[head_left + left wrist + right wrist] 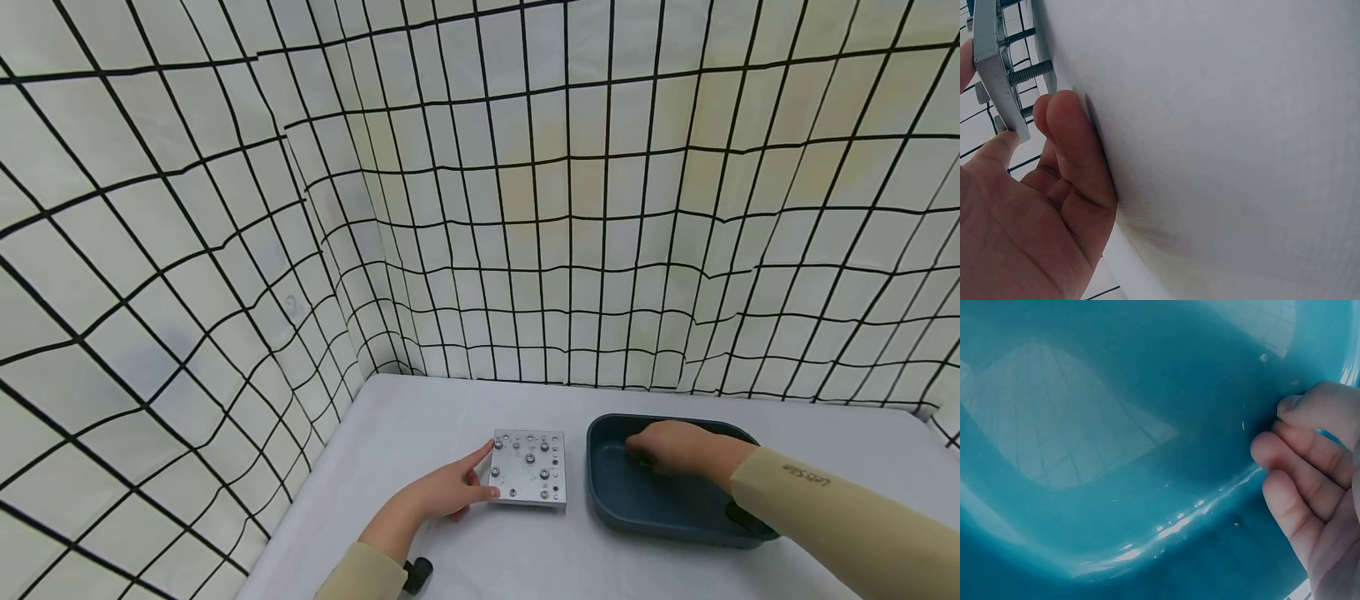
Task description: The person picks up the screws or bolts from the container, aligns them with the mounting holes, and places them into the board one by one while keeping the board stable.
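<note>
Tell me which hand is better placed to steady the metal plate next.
Probably the left hand: its fingers touch the left side of the metal plate. The right hand reaches into the blue tray, apart from the plate.

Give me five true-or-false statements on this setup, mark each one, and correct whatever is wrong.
1. The left hand touches the metal plate. True.
2. The right hand reaches into the tray. True.
3. The tray lies to the left of the metal plate in the head view. False: it lies to the right.
4. Threaded shanks stick out from the underside of the metal plate. True.
5. The tray is bright red. False: it is blue-green.
</note>
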A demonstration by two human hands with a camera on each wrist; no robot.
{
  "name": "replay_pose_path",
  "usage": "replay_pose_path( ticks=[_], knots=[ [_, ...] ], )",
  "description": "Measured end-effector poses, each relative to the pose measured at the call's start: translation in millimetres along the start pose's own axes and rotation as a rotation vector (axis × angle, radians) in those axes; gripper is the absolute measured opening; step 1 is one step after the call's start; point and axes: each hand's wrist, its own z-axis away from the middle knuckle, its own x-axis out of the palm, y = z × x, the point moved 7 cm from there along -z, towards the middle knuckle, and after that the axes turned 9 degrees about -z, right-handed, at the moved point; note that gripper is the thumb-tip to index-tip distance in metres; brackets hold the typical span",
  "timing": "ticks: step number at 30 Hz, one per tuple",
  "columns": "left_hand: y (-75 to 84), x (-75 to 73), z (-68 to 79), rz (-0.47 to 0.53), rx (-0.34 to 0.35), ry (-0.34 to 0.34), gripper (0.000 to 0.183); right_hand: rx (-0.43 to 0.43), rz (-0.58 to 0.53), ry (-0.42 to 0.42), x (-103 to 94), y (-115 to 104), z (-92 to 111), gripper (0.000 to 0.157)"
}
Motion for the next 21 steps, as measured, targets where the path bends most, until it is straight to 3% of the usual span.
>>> replay_pose_path(
  ticks=[14, 21],
  knots=[
    [0.9, -1.0, -2.0, -0.008, -0.003, -0.007, 0.085, 0.091, -0.081, -0.032, -7.9, 2.4, 8.4, 0.031],
    [-1.5, 0.9, -3.5, 0.009, 0.001, -0.005, 0.085, 0.097, -0.149, -0.035, -10.0, 1.2, 10.8, 0.031]
  ],
)
